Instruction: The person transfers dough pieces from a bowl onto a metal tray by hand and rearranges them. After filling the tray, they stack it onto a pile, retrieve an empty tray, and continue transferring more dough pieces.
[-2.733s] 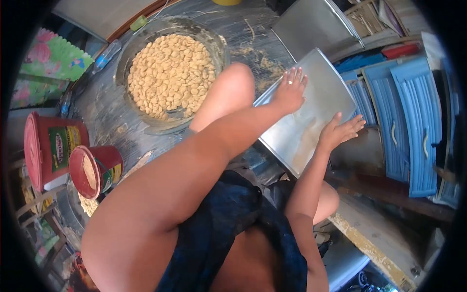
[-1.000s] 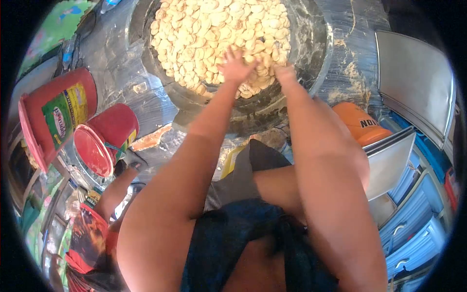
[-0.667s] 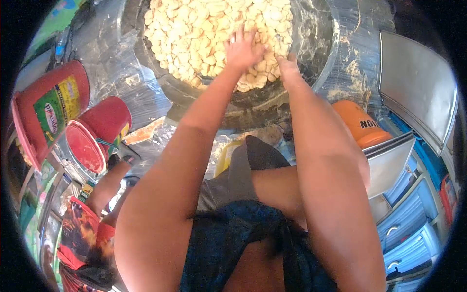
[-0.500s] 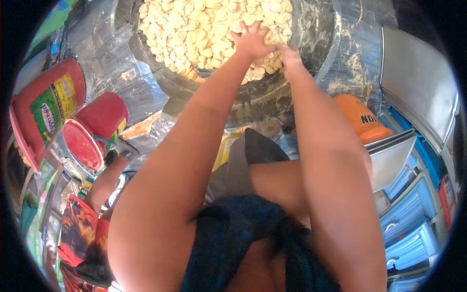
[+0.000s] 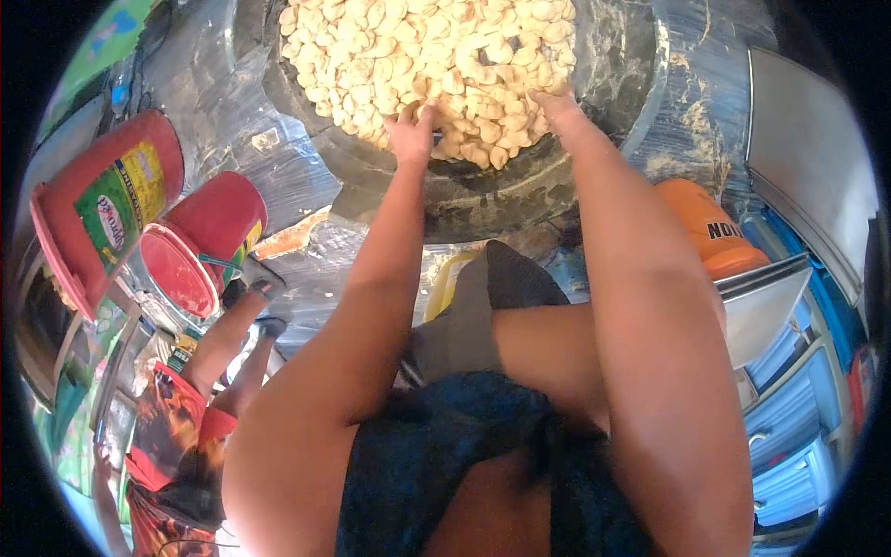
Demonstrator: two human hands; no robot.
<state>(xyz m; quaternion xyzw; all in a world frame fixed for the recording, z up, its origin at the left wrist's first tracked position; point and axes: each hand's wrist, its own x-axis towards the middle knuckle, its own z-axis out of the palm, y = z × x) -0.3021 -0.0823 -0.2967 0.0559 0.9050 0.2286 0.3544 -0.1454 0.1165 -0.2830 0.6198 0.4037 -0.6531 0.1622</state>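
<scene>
A heap of pale yellow, rounded, flattish pieces (image 5: 399,70) fills the middle of a wide dark round pan (image 5: 455,204). At the heap's near left edge is my left hand (image 5: 411,136), fingers apart and tips touching the pieces. My right hand (image 5: 560,113) rests against the heap's right edge with its fingers stretched in among the pieces; part of them is hidden. Neither hand visibly grips a piece. A small dark gap shows in the heap between and beyond the hands.
Red buckets (image 5: 213,218) and a red tub with a green label (image 5: 121,209) stand at left, near another person's legs (image 5: 227,343). An orange container (image 5: 710,227) lies at right, close to metal sheets (image 5: 807,158) and blue drawers (image 5: 789,446).
My left hand has drawn back and left from the heap's right part to its near edge, away from my right hand. The pieces have shifted, and the view has moved slightly.
</scene>
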